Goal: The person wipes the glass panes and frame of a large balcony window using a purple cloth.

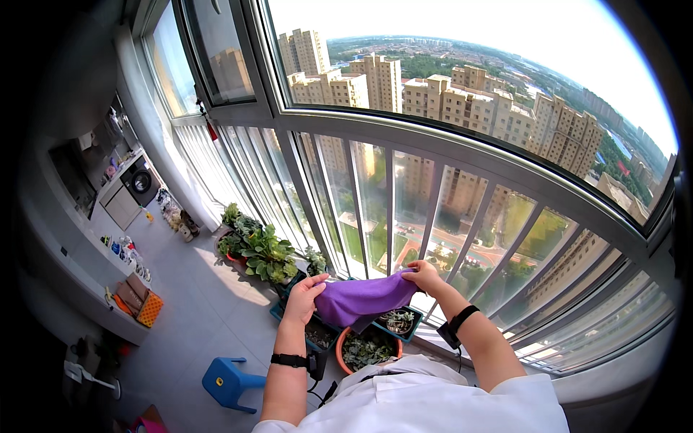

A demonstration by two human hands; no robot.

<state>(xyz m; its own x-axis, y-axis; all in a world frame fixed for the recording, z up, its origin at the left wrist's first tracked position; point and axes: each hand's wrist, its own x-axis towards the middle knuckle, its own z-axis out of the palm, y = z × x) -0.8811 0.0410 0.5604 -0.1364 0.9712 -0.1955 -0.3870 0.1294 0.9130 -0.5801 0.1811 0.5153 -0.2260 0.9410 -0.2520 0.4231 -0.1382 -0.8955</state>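
Note:
A purple cloth [361, 300] hangs between my two hands, stretched sideways and sagging in the middle. My left hand [303, 297] pinches its left end between thumb and fingers. At the right end, slightly higher, my right hand [425, 277] grips it the same way. Below the cloth, a round orange pot [340, 352] holds low succulents [368, 351]. The cloth partly hides the planters behind it. Black straps with small devices circle both forearms.
A barred window [390, 216] rises in front of me, high above apartment blocks. Leafy potted plants [268, 251] line its base to the left. A blue plastic stool [230, 379] stands at lower left. Bags [135, 300], shoes [127, 254] and a washing machine [139, 178] are farther left.

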